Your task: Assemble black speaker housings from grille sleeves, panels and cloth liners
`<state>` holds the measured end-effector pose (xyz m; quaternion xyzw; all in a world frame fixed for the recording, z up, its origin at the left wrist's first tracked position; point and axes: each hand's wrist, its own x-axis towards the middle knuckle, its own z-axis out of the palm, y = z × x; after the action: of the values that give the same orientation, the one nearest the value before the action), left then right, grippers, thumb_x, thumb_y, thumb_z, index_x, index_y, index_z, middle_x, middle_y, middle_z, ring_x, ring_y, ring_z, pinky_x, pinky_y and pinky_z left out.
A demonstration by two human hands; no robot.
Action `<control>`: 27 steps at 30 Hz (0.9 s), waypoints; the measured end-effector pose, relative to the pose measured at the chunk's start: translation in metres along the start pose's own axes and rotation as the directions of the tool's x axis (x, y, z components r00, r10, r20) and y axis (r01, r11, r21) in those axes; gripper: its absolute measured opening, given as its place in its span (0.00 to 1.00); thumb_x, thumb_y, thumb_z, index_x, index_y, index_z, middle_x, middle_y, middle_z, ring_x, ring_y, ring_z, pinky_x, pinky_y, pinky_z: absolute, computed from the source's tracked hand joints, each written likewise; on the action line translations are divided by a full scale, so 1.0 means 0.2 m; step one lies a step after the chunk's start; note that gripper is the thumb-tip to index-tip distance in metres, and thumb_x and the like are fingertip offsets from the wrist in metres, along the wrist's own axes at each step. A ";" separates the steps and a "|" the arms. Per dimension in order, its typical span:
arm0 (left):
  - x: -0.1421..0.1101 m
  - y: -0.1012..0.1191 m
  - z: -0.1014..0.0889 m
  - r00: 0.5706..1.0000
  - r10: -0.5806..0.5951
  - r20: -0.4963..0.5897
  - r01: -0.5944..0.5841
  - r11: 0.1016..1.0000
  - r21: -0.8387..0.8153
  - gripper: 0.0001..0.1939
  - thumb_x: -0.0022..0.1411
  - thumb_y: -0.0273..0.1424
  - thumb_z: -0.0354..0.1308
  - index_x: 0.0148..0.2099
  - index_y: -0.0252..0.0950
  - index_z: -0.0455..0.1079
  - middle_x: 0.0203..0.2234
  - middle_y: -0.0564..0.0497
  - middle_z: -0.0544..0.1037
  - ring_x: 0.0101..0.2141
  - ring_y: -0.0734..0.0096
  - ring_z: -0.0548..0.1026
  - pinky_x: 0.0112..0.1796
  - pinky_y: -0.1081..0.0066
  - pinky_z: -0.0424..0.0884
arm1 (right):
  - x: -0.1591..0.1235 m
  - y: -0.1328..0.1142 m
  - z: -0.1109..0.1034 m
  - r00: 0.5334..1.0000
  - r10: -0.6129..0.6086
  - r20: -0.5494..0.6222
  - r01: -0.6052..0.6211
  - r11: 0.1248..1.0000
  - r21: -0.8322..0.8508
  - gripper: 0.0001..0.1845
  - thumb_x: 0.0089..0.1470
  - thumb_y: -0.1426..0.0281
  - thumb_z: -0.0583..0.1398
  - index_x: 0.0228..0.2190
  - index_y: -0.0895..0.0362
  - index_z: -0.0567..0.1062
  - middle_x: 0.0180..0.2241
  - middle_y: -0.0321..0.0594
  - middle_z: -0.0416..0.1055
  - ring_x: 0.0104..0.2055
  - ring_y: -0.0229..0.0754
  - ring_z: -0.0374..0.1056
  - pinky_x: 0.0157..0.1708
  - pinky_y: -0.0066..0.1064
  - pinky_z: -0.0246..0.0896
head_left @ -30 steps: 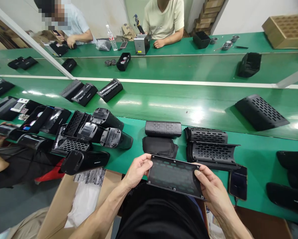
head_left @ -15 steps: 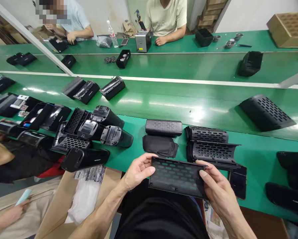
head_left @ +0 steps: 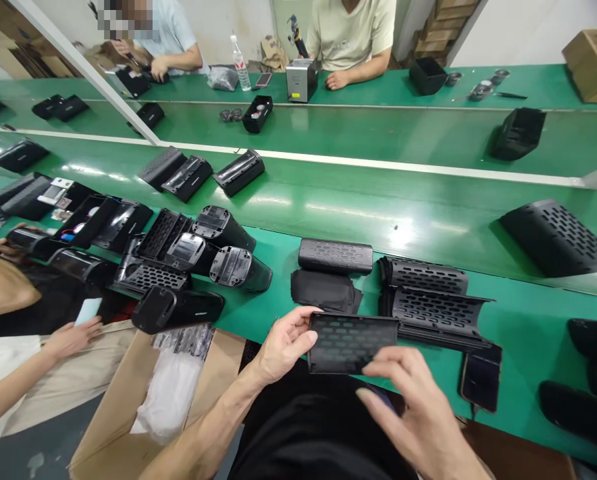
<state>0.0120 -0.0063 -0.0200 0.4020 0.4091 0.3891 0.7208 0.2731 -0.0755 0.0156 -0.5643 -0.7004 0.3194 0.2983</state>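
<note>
Beside the green worktop [head_left: 523, 347], a carton [head_left: 109, 410] holds white plastic [head_left: 171, 393]; left grip [head_left: 284, 345] pinches a grille [head_left: 348, 340], right grip [head_left: 414, 393] spread.

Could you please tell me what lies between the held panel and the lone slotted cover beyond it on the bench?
In the head view, stacked black sheets lie between the panel and the cover.

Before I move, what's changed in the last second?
The right hand has released the right end of the panel and is blurred before its lower right corner. Another person's hand, with a pale blue item, has entered at lower left. The left hand still pinches the panel; phone and grilles stayed.
</note>
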 end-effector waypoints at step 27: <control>0.01 -0.06 0.08 0.998 -0.048 -0.039 0.047 0.998 -0.035 0.22 0.66 0.37 0.67 0.60 0.39 0.74 0.51 0.44 0.81 0.48 0.63 0.78 0.50 0.66 0.72 | 0.02 0.03 0.09 0.980 -0.012 0.200 0.047 0.984 -0.170 0.08 0.68 0.78 0.56 0.40 0.51 0.68 0.40 0.40 0.69 0.42 0.49 0.63 0.41 0.42 0.52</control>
<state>0.0302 -0.0131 -0.0265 0.3723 0.4260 0.3865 0.7283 0.2618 -0.0734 -0.0004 -0.5429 -0.7602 0.3073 0.1816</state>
